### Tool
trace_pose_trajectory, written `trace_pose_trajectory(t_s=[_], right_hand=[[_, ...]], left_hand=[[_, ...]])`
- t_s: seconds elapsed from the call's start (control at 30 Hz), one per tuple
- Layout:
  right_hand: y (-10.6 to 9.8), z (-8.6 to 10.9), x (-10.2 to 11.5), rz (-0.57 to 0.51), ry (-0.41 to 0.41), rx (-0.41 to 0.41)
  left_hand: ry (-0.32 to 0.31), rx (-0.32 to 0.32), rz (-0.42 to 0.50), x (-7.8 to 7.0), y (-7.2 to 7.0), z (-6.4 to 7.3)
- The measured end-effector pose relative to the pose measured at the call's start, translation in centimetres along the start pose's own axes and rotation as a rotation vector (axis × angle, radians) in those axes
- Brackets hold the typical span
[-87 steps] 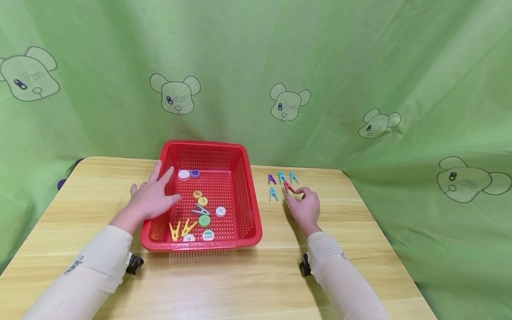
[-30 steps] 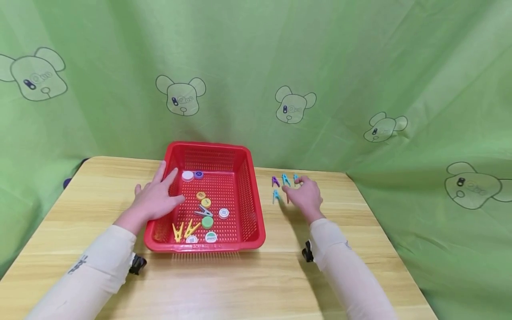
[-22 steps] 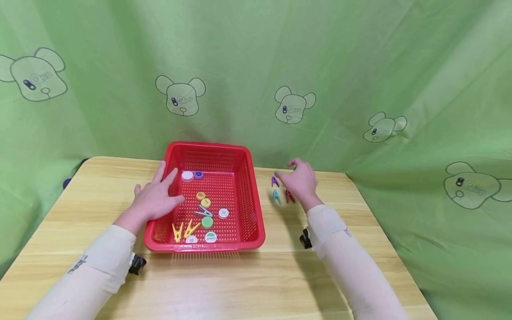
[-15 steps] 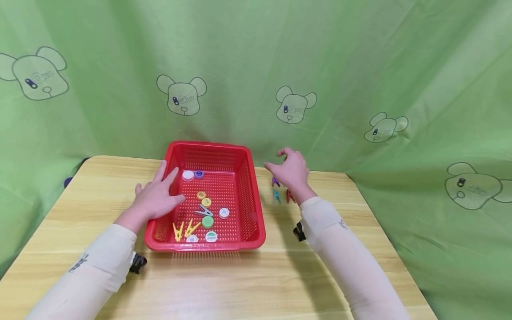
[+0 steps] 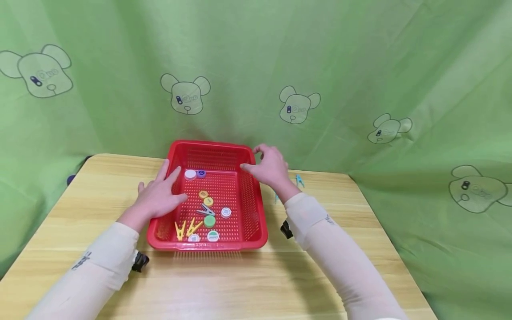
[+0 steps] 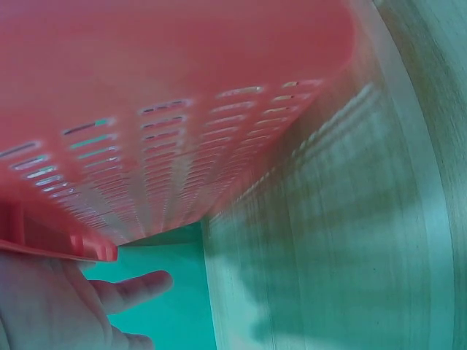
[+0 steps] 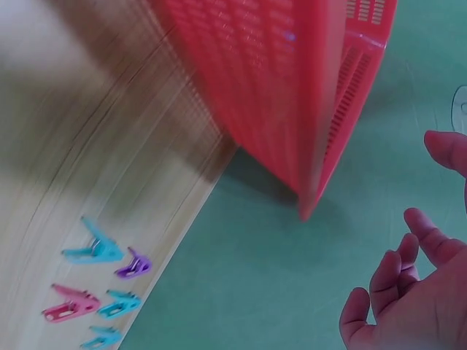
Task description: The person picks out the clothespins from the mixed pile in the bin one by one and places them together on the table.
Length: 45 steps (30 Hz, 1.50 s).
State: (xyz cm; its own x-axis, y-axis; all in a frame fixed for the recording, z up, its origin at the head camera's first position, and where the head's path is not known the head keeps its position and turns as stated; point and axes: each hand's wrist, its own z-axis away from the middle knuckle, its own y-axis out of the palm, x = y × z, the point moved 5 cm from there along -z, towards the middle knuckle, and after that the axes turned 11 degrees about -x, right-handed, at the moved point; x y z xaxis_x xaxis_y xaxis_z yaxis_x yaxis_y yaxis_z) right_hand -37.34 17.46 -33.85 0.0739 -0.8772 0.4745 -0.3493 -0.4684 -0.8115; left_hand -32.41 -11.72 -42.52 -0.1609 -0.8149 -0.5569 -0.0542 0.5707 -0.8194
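My left hand (image 5: pixel 158 198) rests on the left rim of a red plastic basket (image 5: pixel 208 246), its fingers spread. My right hand (image 5: pixel 270 168) is at the basket's back right corner, overlapping the rim in the head view; its fingers are loosely bent and hold nothing. In the right wrist view that hand is apart from the rim. Inside the basket lie yellow clothespins (image 5: pixel 180 231), a grey clothespin (image 5: pixel 206 210), a green bottle cap (image 5: pixel 210 221), a white cap (image 5: pixel 190 175) and several other caps.
Right of the basket, a red clothespin (image 7: pixel 71 302), a purple clothespin (image 7: pixel 133 265) and blue clothespins (image 7: pixel 95 248) lie on the wooden table (image 5: pixel 336 231). My right arm hides most of them in the head view. A green curtain (image 5: pixel 240 66) hangs behind the table.
My right hand put the red clothespin down among the other clothespins, let go, then rose and moved left to the basket's right rim. The left hand stayed on the basket.
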Motion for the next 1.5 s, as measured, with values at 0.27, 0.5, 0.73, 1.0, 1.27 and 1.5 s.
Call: trace_pose_trajectory(t_s=[0.27,0.5,0.73,1.0,1.27,1.5], right_hand=[[1.5,0.2,2.6,0.001,-0.044,0.056],[3.1,0.7,3.8,-0.077,-0.032,0.128],[4.5,1.1,5.4,-0.160,-0.081,0.195],[6.9,2.1,5.8,-0.298,-0.115,0.437],[9.3,2.3,5.7,-0.354,-0.151,0.610],[11.6,3.2,4.4,-0.292,-0.135,0.731]], left_hand=[[-0.004,-0.004,-0.002,0.0,0.0,0.0],[-0.007,-0.005,0.005,0.0,0.0,0.0],[-0.012,-0.006,0.001,0.2,-0.1,-0.2],[-0.013,0.001,-0.004,0.1,-0.1,-0.2],[-0.011,-0.008,-0.013,0.3,-0.2,-0.5],[-0.011,-0.005,-0.012,0.4,-0.1,-0.4]])
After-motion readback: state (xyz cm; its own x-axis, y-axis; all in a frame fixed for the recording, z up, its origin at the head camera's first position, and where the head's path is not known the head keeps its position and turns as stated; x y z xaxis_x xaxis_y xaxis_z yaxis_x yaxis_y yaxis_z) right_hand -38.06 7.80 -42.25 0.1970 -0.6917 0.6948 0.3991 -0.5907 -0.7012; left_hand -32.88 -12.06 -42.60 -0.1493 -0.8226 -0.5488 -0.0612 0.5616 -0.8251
